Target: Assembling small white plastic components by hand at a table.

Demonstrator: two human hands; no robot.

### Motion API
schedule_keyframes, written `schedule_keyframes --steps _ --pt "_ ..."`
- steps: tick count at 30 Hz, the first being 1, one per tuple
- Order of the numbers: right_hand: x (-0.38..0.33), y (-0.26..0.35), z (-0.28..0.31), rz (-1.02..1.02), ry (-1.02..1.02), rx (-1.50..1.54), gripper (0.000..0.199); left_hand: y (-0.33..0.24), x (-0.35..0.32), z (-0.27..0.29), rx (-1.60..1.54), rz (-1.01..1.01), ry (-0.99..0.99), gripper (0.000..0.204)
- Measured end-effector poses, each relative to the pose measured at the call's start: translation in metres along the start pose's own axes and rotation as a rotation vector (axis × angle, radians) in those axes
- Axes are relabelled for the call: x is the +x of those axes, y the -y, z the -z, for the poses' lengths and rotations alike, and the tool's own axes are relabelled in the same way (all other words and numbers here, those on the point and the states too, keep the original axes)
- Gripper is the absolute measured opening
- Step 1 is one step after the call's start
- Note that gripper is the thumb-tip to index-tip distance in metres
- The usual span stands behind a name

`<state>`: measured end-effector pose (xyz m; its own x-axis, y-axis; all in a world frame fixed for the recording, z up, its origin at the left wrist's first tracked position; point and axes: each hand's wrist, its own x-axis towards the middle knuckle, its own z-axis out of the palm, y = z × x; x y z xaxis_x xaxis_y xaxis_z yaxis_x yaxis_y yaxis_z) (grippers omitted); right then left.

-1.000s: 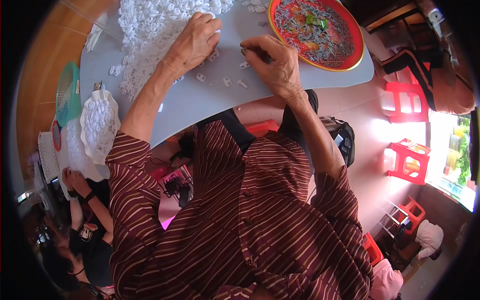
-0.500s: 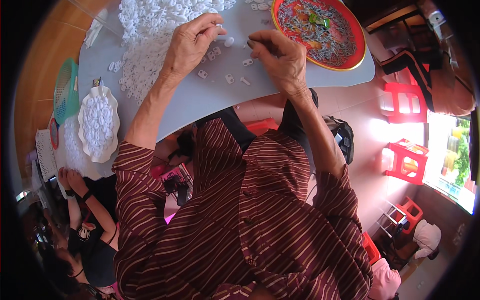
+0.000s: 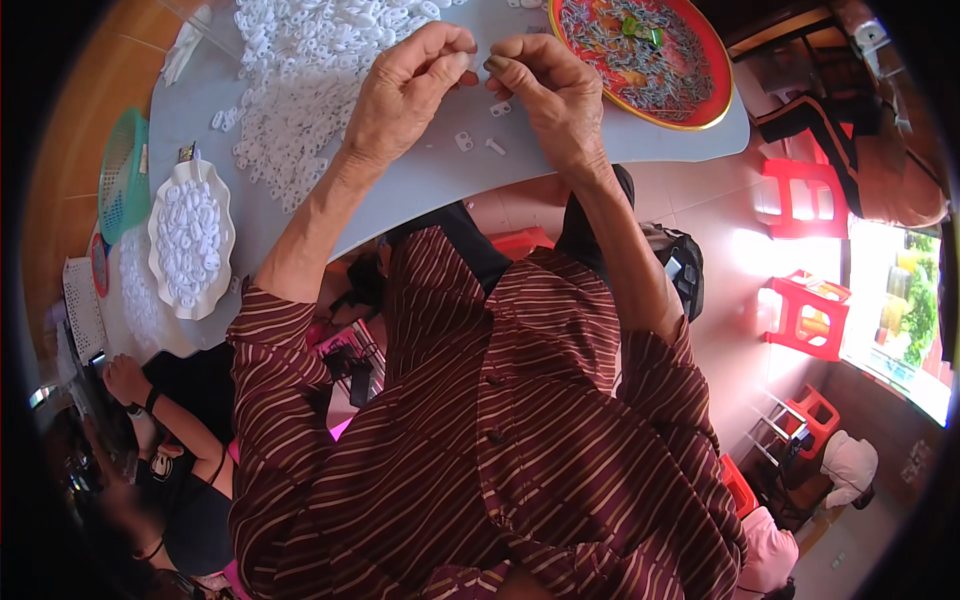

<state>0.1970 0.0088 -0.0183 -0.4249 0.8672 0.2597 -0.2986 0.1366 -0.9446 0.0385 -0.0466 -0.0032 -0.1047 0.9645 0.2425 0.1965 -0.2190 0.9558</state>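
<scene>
Left hand (image 3: 405, 95) and right hand (image 3: 563, 105) curl inward, fingertips just apart; any grip is unclear. White holed plastic pieces (image 3: 305, 105) heap toward the tabletop's (image 3: 420, 175) left edge, probably light, stiff, slippery; best pinched by their rims.

Head view only: left one of the two fisheye cameras side by side on your head. It looks steeply down over your striped shirt (image 3: 400, 450), which fills the lower middle at close range. Picture upright, unmirrored; its left is your left. Your left hand (image 3: 410, 90) and right hand (image 3: 555, 100) sit upper centre, about arm's reach from the lens. The table (image 3: 430, 170) runs out of the top edge. Field very wide: takes in a co-worker (image 3: 200, 540) at lower left, floor (image 3: 720, 370) and a bright window (image 3: 905, 300) at right. Corners black; lines bow toward the rim.
</scene>
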Motion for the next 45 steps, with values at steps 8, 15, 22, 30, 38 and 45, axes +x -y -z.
schedule_keyframes --steps 8,15,22,30,38,45 --pt "-0.001 0.001 0.001 -0.029 0.027 -0.050 0.012 0.007 0.001 -0.002 0.059 -0.127 -0.068 0.013" --pt "0.000 -0.002 0.003 0.020 0.032 -0.123 0.013 0.014 0.002 0.000 -0.010 -0.071 -0.057 0.019" --pt "0.000 -0.005 0.002 0.043 -0.013 -0.050 0.017 0.003 0.000 -0.005 -0.108 0.039 -0.056 0.021" --pt "0.000 -0.004 0.002 0.060 -0.009 -0.052 0.021 0.008 -0.001 -0.004 -0.129 0.017 -0.005 0.020" --pt "0.000 -0.004 0.002 0.070 -0.007 -0.071 0.021 0.010 0.000 -0.003 -0.139 0.012 -0.017 0.019" --pt "-0.001 -0.003 0.000 0.091 -0.046 -0.055 0.022 0.008 -0.002 -0.004 -0.131 0.023 -0.002 0.020"
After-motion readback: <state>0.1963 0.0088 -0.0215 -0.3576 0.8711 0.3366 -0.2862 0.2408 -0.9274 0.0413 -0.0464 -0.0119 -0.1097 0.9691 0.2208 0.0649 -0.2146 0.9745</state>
